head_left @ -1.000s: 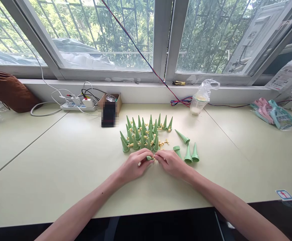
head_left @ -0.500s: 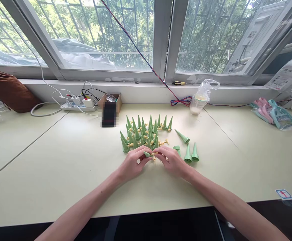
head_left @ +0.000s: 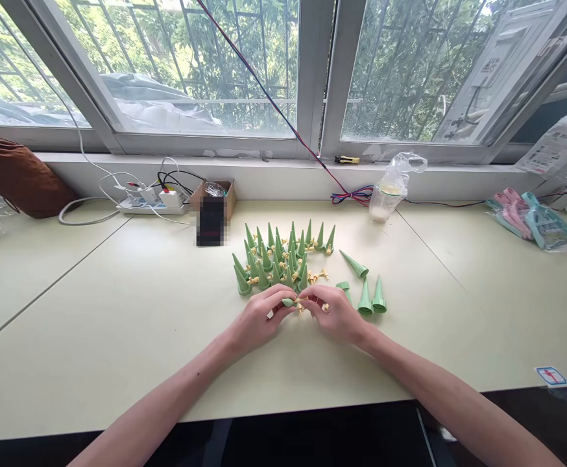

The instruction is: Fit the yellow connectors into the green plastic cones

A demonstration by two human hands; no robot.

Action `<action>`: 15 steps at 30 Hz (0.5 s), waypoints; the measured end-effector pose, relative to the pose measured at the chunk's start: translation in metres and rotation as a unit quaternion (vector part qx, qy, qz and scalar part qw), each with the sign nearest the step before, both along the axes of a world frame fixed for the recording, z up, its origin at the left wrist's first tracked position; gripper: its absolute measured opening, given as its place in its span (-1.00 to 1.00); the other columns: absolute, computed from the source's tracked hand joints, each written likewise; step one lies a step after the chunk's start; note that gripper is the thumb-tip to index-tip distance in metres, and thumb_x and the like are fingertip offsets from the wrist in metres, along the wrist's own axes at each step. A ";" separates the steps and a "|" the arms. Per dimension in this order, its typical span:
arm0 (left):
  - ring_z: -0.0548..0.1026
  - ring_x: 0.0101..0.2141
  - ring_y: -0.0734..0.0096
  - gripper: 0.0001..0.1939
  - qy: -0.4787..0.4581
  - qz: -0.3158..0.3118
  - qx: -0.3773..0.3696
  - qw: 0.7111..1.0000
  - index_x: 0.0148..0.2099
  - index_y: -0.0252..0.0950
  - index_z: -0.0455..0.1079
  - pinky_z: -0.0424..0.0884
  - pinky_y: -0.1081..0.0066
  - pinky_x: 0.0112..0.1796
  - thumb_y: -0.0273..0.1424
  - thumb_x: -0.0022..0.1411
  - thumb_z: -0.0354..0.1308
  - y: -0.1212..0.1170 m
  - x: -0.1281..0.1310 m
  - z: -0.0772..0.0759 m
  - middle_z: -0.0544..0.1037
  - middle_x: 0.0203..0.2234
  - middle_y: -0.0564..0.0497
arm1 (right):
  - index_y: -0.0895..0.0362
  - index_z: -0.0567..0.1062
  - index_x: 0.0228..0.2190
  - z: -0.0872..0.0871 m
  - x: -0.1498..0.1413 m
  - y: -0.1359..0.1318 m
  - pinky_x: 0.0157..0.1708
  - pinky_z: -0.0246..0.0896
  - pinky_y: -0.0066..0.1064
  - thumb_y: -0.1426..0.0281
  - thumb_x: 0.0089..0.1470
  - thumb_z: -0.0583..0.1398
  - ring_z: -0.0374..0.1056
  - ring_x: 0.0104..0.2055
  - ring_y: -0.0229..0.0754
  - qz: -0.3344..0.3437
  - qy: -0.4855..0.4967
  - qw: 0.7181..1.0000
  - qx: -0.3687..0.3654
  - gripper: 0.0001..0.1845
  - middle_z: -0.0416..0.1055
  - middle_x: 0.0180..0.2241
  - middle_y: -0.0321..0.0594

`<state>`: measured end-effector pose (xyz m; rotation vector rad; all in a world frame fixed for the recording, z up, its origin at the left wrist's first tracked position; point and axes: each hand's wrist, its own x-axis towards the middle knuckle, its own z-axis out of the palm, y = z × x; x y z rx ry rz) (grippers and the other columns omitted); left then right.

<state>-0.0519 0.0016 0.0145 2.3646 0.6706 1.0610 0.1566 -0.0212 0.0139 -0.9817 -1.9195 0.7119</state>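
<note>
Between its thumb and fingers my left hand (head_left: 260, 316) grips a green plastic cone spike (head_left: 289, 302), most of which the hand hides. My right hand (head_left: 336, 312) pinches a small yellow plastic valve (head_left: 303, 299) that meets the cone's end. Just beyond both hands, several green cones (head_left: 265, 261) stand upright in rows with yellow valves among them. Loose yellow valves (head_left: 321, 275) lie at the right of the rows, and one more shows below my right fingers. Right of my right hand are two upright green cones (head_left: 365, 299) and a cone lying on its side (head_left: 354, 264).
A pale table (head_left: 118, 337) spans the view. At its back are a power strip (head_left: 152, 206) with cables, a cardboard box (head_left: 231, 201), a plastic cup in a bag (head_left: 385, 198) and pink and blue packaged items (head_left: 531, 217). A brown drawstring bag (head_left: 21, 175) lies far left.
The green cone in my left hand has turned and shifted slightly right. My right hand has moved a little, uncovering a yellow valve beneath its fingers.
</note>
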 end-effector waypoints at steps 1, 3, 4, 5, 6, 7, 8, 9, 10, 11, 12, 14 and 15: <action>0.52 -0.31 0.43 -0.87 0.001 0.001 0.001 1.000 -0.08 -0.28 0.42 0.48 0.49 -0.39 -0.53 0.35 0.11 0.000 0.000 0.000 0.53 -0.21 -0.09 | 0.13 0.51 -0.28 0.001 0.000 -0.001 -0.48 0.23 -0.46 0.35 0.29 0.14 0.30 -0.49 -0.27 0.003 0.008 1.000 -0.015 -0.83 0.45 -0.48 -0.27; 0.52 -0.31 0.43 -0.87 0.004 0.001 0.001 1.000 -0.08 -0.28 0.42 0.48 0.49 -0.39 -0.52 0.35 0.11 0.000 0.000 -0.001 0.53 -0.21 -0.09 | 0.13 0.51 -0.28 0.002 -0.001 -0.001 -0.49 0.22 -0.47 0.36 0.28 0.14 0.29 -0.50 -0.29 0.009 0.019 0.999 -0.036 -0.84 0.46 -0.48 -0.27; 0.52 -0.32 0.43 -0.87 0.005 0.002 0.000 1.000 -0.08 -0.27 0.42 0.47 0.49 -0.39 -0.53 0.35 0.11 0.000 -0.001 -0.001 0.54 -0.21 -0.09 | 0.13 0.51 -0.28 0.003 -0.001 -0.002 -0.49 0.23 -0.46 0.36 0.28 0.14 0.29 -0.50 -0.29 0.011 0.021 0.999 -0.041 -0.84 0.47 -0.47 -0.27; 0.52 -0.32 0.43 -0.87 0.006 0.002 -0.003 1.000 -0.08 -0.28 0.42 0.47 0.49 -0.40 -0.53 0.35 0.11 0.000 -0.001 -0.001 0.54 -0.21 -0.09 | 0.13 0.51 -0.28 0.003 -0.001 -0.002 -0.49 0.23 -0.46 0.37 0.28 0.14 0.29 -0.49 -0.29 0.012 0.021 0.999 -0.044 -0.85 0.47 -0.46 -0.27; 0.52 -0.33 0.44 -0.87 0.005 0.003 -0.007 1.000 -0.09 -0.28 0.42 0.47 0.49 -0.40 -0.52 0.35 0.11 0.000 -0.001 -0.001 0.54 -0.21 -0.09 | 0.13 0.51 -0.28 0.003 -0.001 -0.002 -0.49 0.24 -0.46 0.37 0.28 0.14 0.30 -0.49 -0.29 0.014 0.021 0.999 -0.044 -0.85 0.48 -0.44 -0.26; 0.51 -0.34 0.44 -0.88 0.003 0.003 -0.013 1.000 -0.10 -0.28 0.43 0.47 0.49 -0.41 -0.52 0.34 0.12 0.000 -0.001 -0.001 0.54 -0.21 -0.09 | 0.13 0.51 -0.28 0.003 -0.001 -0.002 -0.48 0.25 -0.46 0.38 0.27 0.14 0.31 -0.48 -0.29 0.015 0.019 0.999 -0.042 -0.86 0.49 -0.43 -0.26; 0.51 -0.35 0.44 -0.89 0.000 0.006 -0.020 1.000 -0.11 -0.28 0.43 0.46 0.49 -0.42 -0.52 0.34 0.12 0.000 0.000 0.000 0.54 -0.22 -0.09 | 0.13 0.51 -0.28 0.003 -0.001 -0.002 -0.47 0.26 -0.46 0.38 0.27 0.14 0.32 -0.47 -0.28 0.017 0.018 0.999 -0.040 -0.86 0.49 -0.42 -0.26; 0.51 -0.36 0.44 -0.90 -0.004 0.010 -0.030 1.000 -0.12 -0.29 0.43 0.46 0.49 -0.43 -0.51 0.33 0.13 0.000 0.000 0.001 0.54 -0.24 -0.08 | 0.12 0.51 -0.26 0.003 -0.001 -0.002 -0.46 0.28 -0.46 0.39 0.27 0.15 0.33 -0.45 -0.28 0.018 0.016 0.999 -0.036 -0.87 0.50 -0.41 -0.25; 0.50 -0.37 0.44 -0.91 -0.007 0.013 -0.042 0.999 -0.14 -0.29 0.44 0.45 0.50 -0.44 -0.50 0.32 0.14 0.000 0.000 0.002 0.54 -0.25 -0.08 | 0.12 0.51 -0.24 0.003 -0.002 -0.002 -0.45 0.30 -0.46 0.39 0.27 0.15 0.35 -0.43 -0.27 0.018 0.016 0.999 -0.032 -0.88 0.50 -0.39 -0.25; 0.50 -0.38 0.44 -0.93 -0.012 0.019 -0.056 0.998 -0.16 -0.30 0.45 0.44 0.50 -0.46 -0.49 0.32 0.15 0.000 0.000 0.004 0.54 -0.27 -0.08 | 0.12 0.50 -0.22 0.003 -0.002 -0.002 -0.44 0.32 -0.45 0.39 0.26 0.16 0.36 -0.41 -0.26 0.018 0.015 0.999 -0.026 -0.88 0.49 -0.38 -0.24; 0.50 -0.38 0.44 -0.94 -0.018 0.024 -0.073 0.997 -0.18 -0.31 0.45 0.44 0.50 -0.47 -0.48 0.32 0.15 -0.001 0.000 0.006 0.54 -0.29 -0.07 | 0.13 0.50 -0.19 0.003 -0.002 -0.002 -0.44 0.34 -0.45 0.39 0.25 0.17 0.38 -0.40 -0.25 0.017 0.015 1.000 -0.019 -0.88 0.49 -0.36 -0.22; 0.49 -0.41 0.44 -0.93 -0.029 0.034 -0.112 0.993 -0.20 -0.32 0.46 0.43 0.50 -0.48 -0.45 0.32 0.16 -0.001 0.000 0.009 0.54 -0.31 -0.07 | 0.13 0.48 -0.14 0.003 -0.001 -0.003 -0.43 0.37 -0.44 0.38 0.23 0.20 0.39 -0.38 -0.25 0.017 0.012 1.000 -0.003 -0.83 0.48 -0.31 -0.19; 0.48 -0.42 0.45 -0.91 -0.035 0.038 -0.132 0.990 -0.21 -0.33 0.47 0.44 0.50 -0.48 -0.43 0.32 0.16 -0.001 0.000 0.011 0.55 -0.32 -0.07 | 0.13 0.48 -0.12 0.002 -0.001 -0.003 -0.43 0.38 -0.44 0.38 0.22 0.21 0.39 -0.38 -0.25 0.019 0.009 1.000 0.004 -0.81 0.47 -0.28 -0.18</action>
